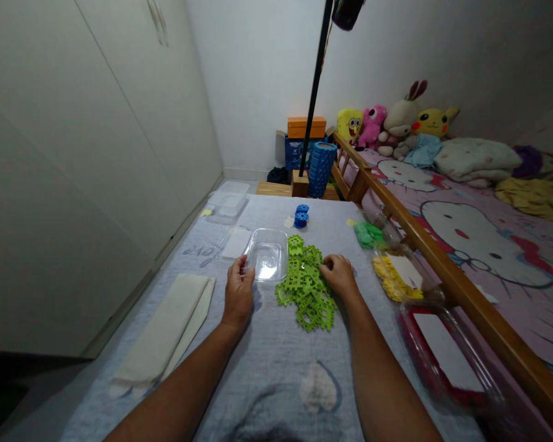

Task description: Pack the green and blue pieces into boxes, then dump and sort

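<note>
A heap of light green flat interlocking pieces [306, 285] lies on the grey cloth in front of me. My right hand [338, 274] rests on the heap's right side, fingers curled in a pinch on one piece. My left hand [238, 288] grips the near left corner of an empty clear plastic tray [268, 255] just left of the heap.
A small stack of blue pieces [301, 216] sits farther back. Clear containers with dark green [368, 234], yellow [391, 276] and red [435, 362] pieces line the right side by a wooden bed rail [447, 270]. Folded white cloth [166, 328] lies at left; lids [228, 199] lie far left.
</note>
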`<state>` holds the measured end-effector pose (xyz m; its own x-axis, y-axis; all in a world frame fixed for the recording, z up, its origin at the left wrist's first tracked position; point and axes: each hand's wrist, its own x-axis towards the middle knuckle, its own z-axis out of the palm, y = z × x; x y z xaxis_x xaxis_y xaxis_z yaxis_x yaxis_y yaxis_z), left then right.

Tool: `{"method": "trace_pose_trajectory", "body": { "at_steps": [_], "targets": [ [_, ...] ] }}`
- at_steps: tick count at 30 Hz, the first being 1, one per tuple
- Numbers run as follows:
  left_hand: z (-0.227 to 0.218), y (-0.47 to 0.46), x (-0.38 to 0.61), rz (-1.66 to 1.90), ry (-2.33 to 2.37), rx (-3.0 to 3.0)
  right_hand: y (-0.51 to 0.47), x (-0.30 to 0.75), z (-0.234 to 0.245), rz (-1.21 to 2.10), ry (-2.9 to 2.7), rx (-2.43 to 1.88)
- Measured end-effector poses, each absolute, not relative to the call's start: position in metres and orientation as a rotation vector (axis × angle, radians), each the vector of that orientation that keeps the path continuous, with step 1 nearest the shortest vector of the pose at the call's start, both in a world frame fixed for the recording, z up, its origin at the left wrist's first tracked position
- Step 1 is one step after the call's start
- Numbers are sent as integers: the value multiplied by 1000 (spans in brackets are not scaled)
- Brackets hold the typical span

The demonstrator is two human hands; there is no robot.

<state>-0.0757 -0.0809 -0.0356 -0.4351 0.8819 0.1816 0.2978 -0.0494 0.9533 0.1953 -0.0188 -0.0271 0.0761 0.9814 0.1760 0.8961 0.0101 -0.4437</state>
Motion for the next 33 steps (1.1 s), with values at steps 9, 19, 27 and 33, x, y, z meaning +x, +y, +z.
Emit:
{"method": "trace_pose_trajectory", "body": {
  "at_steps": [9, 19, 27, 33],
  "targets": [
    [-31, -81, -75, 1534, 1688, 1212, -16, 202, -28, 581, -1665, -1739],
    [-17, -84, -77, 1542, 1707, 1189, -11, 212, -31, 810, -1448, -1502],
    [-11, -85, -75, 1609, 1580, 1118, -18, 199, -8, 536, -1230, -1496],
    [-8, -83, -74, 1615, 1516, 1037, -39, 143, 18, 605, -1390, -1228]
  ]
}}
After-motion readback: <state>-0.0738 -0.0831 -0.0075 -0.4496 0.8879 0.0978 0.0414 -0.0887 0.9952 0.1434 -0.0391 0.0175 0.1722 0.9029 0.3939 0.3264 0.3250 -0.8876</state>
